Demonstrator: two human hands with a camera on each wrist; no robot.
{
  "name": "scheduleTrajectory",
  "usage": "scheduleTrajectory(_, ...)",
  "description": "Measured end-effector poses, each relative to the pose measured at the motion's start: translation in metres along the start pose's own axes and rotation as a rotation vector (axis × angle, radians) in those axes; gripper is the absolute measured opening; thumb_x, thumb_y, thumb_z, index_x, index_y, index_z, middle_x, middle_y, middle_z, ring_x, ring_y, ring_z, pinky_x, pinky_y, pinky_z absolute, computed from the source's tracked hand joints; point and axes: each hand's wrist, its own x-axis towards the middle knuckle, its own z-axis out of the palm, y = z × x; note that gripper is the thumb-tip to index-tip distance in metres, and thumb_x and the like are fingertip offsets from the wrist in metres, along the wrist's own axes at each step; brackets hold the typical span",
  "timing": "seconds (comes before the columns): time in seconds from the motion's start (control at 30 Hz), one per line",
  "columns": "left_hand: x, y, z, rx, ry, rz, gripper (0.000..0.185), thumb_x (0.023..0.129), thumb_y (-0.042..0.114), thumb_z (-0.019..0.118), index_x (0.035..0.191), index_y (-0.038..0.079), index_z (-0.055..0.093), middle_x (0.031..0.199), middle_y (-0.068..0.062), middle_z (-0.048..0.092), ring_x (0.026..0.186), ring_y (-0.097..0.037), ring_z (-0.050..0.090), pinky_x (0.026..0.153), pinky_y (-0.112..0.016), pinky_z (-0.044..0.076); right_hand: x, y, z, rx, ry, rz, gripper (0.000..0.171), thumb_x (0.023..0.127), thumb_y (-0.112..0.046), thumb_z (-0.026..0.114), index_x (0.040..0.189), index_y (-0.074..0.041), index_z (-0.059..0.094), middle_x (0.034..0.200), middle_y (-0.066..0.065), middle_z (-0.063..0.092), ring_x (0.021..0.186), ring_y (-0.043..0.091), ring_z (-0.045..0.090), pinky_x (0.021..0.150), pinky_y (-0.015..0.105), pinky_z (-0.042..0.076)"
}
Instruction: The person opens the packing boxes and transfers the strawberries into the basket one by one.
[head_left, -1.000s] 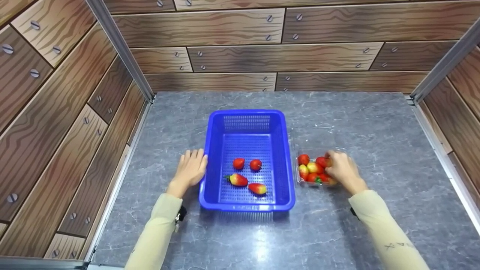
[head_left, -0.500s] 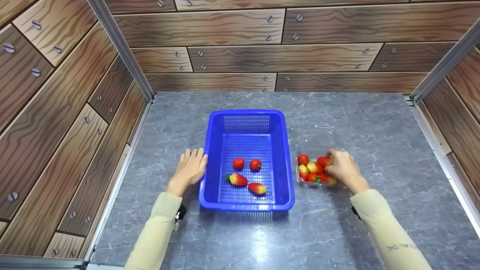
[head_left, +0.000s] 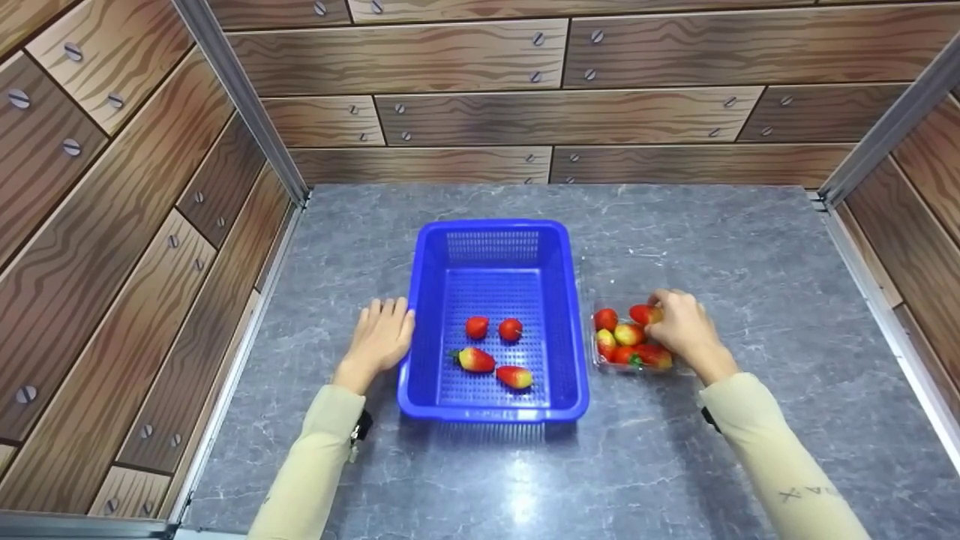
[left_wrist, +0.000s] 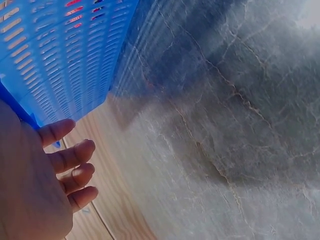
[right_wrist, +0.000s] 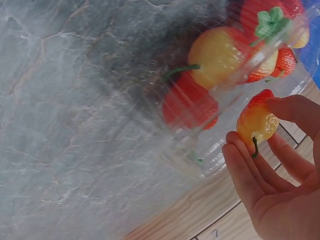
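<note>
My right hand (head_left: 686,326) pinches a red and yellow strawberry (right_wrist: 257,120) between thumb and fingers, its short green stem pointing toward the palm. It is over a clear plastic box (right_wrist: 215,160), where several more red and yellow strawberries (head_left: 628,334) lie. To the left of the box is a blue perforated basket (head_left: 495,292). My left hand (head_left: 381,336) rests against its left rim; in the left wrist view the fingers (left_wrist: 72,156) are loosely bent outside the wall and the thumb is hidden. Several strawberries (head_left: 477,360) lie in the basket's near half.
A clear lid (head_left: 622,274) lies folded back behind the box. The grey marbled table (head_left: 787,300) reaches to wood-patterned panels (head_left: 465,120) at the back and sides, framed by metal rails (head_left: 247,97).
My right hand has lifted slightly, and the strawberry in its fingers has shifted up and left from the others in the box. The left hand and basket stay put.
</note>
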Motion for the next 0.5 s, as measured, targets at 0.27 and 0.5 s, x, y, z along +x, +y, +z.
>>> scheduleTrajectory(0.27, -0.001, 0.001, 0.001, 0.014, 0.059, 0.04, 0.027, 0.104, 0.02, 0.037, 0.104, -0.002, 0.052, 0.096, -0.021, 0.057, 0.093, -0.042, 0.049, 0.081, -0.051, 0.038, 0.005, -0.015, -0.01, 0.011, 0.014, -0.032, 0.037, 0.074, -0.005, 0.074, 0.109, 0.004, 0.063, 0.106, 0.028, 0.062, 0.084, 0.04, 0.059, 0.07, 0.054, 0.049)
scheduleTrajectory(0.5, -0.001, 0.002, 0.002, 0.04, 0.087, 0.046, 0.025, 0.103, 0.019, 0.039, 0.101, -0.002, 0.053, 0.095, -0.021, 0.057, 0.091, -0.042, 0.049, 0.079, -0.051, 0.039, 0.012, -0.035, -0.015, 0.027, 0.023, -0.046, 0.039, 0.075, -0.005, 0.074, 0.112, 0.004, 0.062, 0.107, 0.027, 0.062, 0.084, 0.038, 0.059, 0.069, 0.05, 0.05)
